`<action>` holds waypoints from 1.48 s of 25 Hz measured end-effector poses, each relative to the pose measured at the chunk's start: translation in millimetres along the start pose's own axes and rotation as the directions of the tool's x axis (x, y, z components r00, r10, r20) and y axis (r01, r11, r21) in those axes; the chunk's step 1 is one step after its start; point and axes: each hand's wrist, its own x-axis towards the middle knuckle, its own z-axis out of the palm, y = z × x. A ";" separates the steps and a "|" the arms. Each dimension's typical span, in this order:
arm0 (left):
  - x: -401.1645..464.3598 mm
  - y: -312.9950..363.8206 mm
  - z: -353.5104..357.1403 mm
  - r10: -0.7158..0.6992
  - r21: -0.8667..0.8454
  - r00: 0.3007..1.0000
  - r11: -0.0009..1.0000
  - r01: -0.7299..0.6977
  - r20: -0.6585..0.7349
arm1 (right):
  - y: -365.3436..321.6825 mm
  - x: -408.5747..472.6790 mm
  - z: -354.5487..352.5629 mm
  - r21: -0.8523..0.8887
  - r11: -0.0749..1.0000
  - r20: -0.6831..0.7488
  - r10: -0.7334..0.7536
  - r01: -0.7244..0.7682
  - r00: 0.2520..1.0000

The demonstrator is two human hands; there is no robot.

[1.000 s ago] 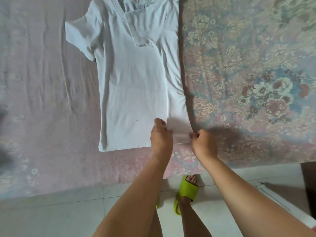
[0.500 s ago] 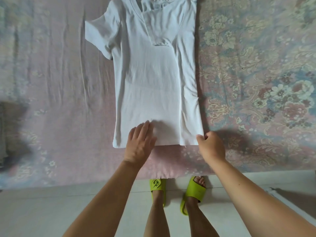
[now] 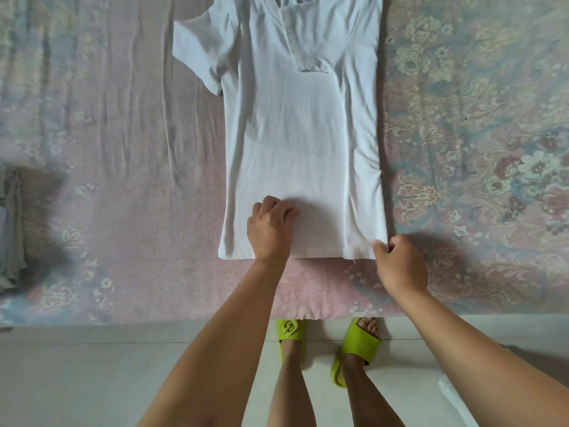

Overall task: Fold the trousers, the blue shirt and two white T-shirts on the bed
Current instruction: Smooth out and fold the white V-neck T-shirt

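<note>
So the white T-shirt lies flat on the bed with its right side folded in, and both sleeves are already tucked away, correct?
Not quite. In the head view the white T-shirt has only its right side folded in; the left sleeve is spread out on the bed. The left hand rests on the hem, and the right hand pinches the hem's right corner.

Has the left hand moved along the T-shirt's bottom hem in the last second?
Yes. The left hand slid leftward along the white T-shirt, away from the right hand pinching the hem's right corner.
</note>
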 end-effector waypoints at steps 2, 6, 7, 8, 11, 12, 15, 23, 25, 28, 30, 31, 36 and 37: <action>-1.5 2.7 -3.2 -0.054 -0.014 0.998 0.998 0.055 0.024 | 2.0 0.2 1.3 -0.015 1.000 -0.015 -0.005 0.005 1.000; -13.6 -22.5 -39.9 -0.267 0.008 0.963 0.963 0.268 -0.026 | 3.1 -0.1 -0.8 -0.077 0.997 -0.018 0.008 -0.010 1.000; -12.8 -37.8 -58.1 -0.362 0.023 0.929 0.931 0.365 -0.077 | 2.5 0.0 -2.3 -0.097 0.995 -0.008 0.012 -0.013 1.000; -10.1 -55.6 -77.6 -0.438 0.051 0.891 0.893 0.446 -0.123 | 1.3 0.3 -4.1 -0.107 0.994 0.005 0.015 -0.015 1.000; 2.8 -97.0 -114.2 -0.403 0.211 0.902 0.878 0.429 -0.158 | -6.7 -2.7 -10.0 -0.131 0.991 -0.010 0.017 -0.018 1.000; 8.1 -103.7 -113.8 -0.305 0.292 0.941 0.896 0.335 -0.145 | -8.3 -5.2 -10.3 -0.204 0.978 -0.083 -0.054 0.036 0.995; -1.0 -108.5 -95.1 0.124 0.461 0.982 0.869 -0.177 0.143 | -3.1 -21.7 3.0 -0.466 0.790 -0.104 -0.496 0.399 0.862; -19.0 -140.7 -79.7 0.649 0.315 0.616 0.531 -0.787 0.446 | 9.5 -8.6 14.4 -0.613 0.347 0.290 -0.737 0.710 0.611; -19.6 -142.0 -74.4 0.691 0.316 0.567 0.471 -0.824 0.448 | -1.2 -11.9 10.9 -0.622 0.319 0.304 -0.743 0.715 0.596; -18.8 -134.7 -75.1 0.629 0.335 0.555 0.444 -0.831 0.544 | -9.9 -15.1 12.1 -0.650 0.290 0.342 -0.714 0.703 0.611; -20.3 -128.5 -77.6 0.589 0.343 0.573 0.462 -0.817 0.570 | -6.9 -18.2 4.8 -0.656 0.255 0.418 -0.661 0.710 0.623; -27.8 -126.7 -79.7 0.578 0.343 0.570 0.460 -0.819 0.585 | -1.6 -22.1 0.5 -0.650 0.240 0.443 -0.651 0.721 0.617; -64.4 -137.2 -89.1 0.524 0.288 0.551 0.501 -0.816 0.649 | 16.8 -50.9 -3.1 -0.649 0.229 0.441 -0.664 0.726 0.604; -63.9 -134.4 -93.8 0.527 0.301 0.548 0.483 -0.822 0.649 | 12.6 -59.1 0.9 -0.642 0.280 0.415 -0.657 0.714 0.630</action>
